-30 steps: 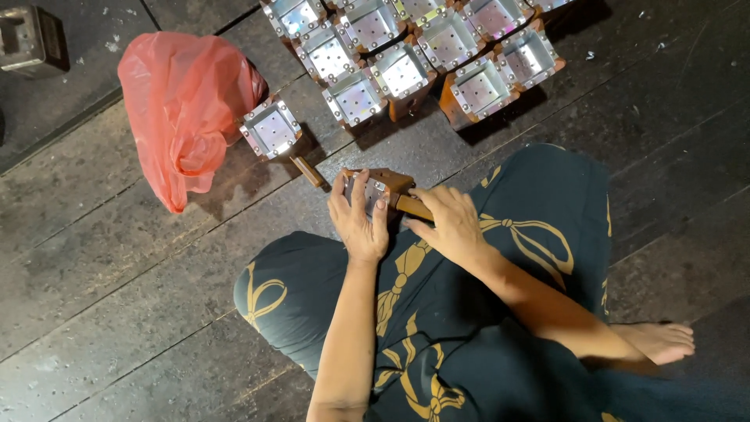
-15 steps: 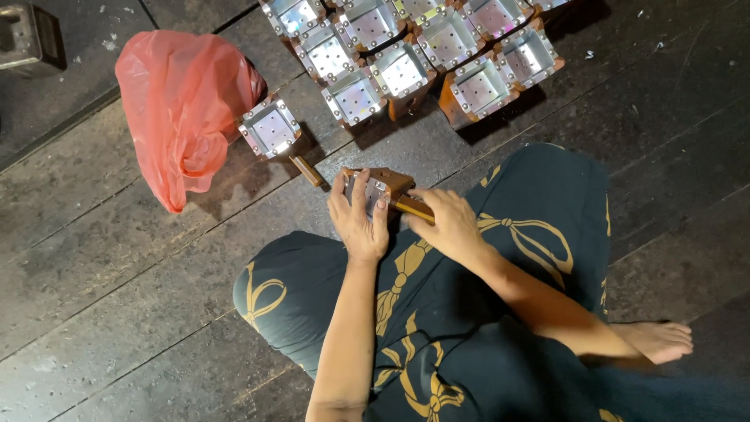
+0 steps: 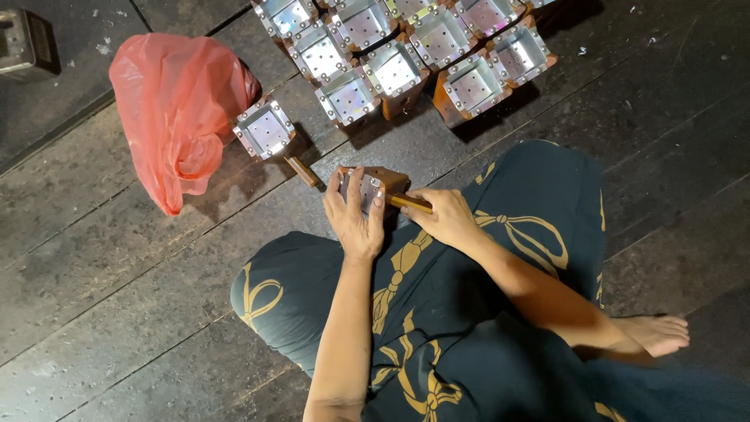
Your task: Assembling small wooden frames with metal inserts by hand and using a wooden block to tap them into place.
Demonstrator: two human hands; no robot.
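Note:
I sit cross-legged on a dark plank floor. My left hand (image 3: 355, 217) lies over a small wooden box lined with shiny metal (image 3: 383, 181), gripping it from above on my knee. My right hand (image 3: 445, 215) is closed around a thin wooden stick (image 3: 408, 203) whose tip touches the box's side. Another metal-lined box with a wooden handle (image 3: 266, 130) rests on the floor just left of the held one.
Several finished metal-lined boxes (image 3: 406, 51) stand in rows at the top. A red plastic bag (image 3: 176, 109) lies at the left. A dark metal block (image 3: 27, 43) sits in the top-left corner. My bare foot (image 3: 652, 332) shows at the right.

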